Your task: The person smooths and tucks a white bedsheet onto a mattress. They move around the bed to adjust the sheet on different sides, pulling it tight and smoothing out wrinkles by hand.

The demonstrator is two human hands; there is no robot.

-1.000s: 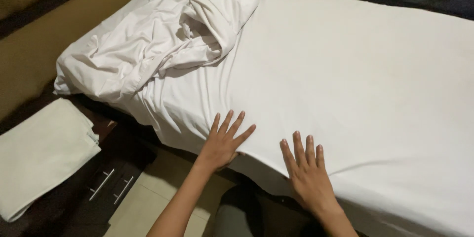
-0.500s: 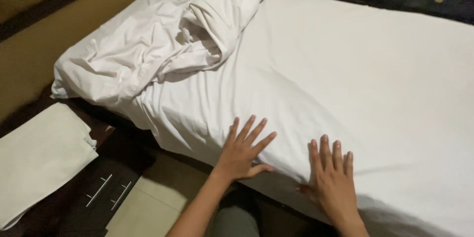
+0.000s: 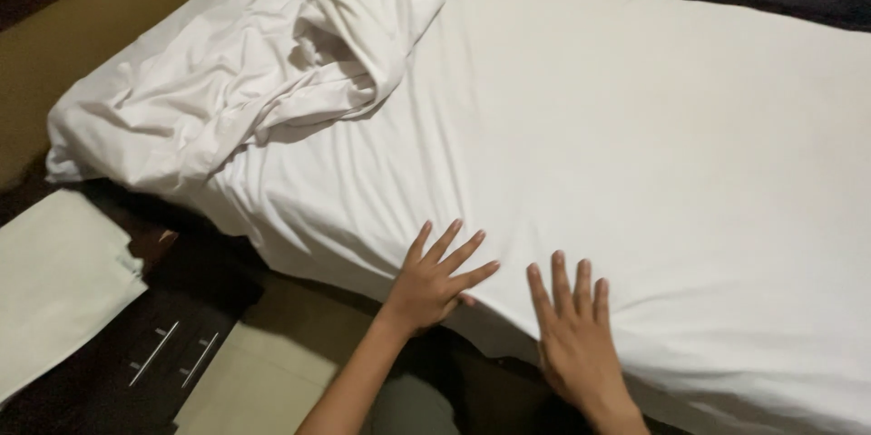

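- Pressing flat, fingers spread, the left hand (image 3: 434,283) and right hand (image 3: 574,341) rest on the white sheet (image 3: 635,154) at the bed's near edge, holding nothing.
- Even outward strokes would likely smooth it best, toward the rumpled duvet (image 3: 263,81).

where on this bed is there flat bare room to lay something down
The smooth sheet lies bare from the rumpled bedding to the right edge, beyond the left hand and right hand. The bed's upper left is crowded with bunched bedding.
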